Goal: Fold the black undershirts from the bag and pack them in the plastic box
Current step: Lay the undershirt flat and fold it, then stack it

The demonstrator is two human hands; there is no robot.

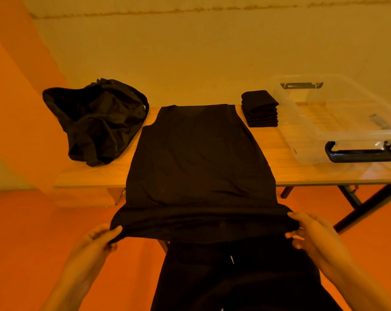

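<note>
A black undershirt (199,153) lies spread flat on the wooden table (302,171), neck end far, hem hanging past the near edge. My left hand (98,241) pinches the hem's left corner and my right hand (311,234) pinches its right corner, both lifted just off the table's front. The black bag (98,120) slumps at the table's left. A stack of folded black undershirts (260,108) sits at the back right. The clear plastic box (338,122) with black handles stands open at the right.
The table has black metal legs (365,209) at the right. An orange floor (33,243) surrounds it and a pale wall rises behind. My dark clothing fills the lower middle of the view.
</note>
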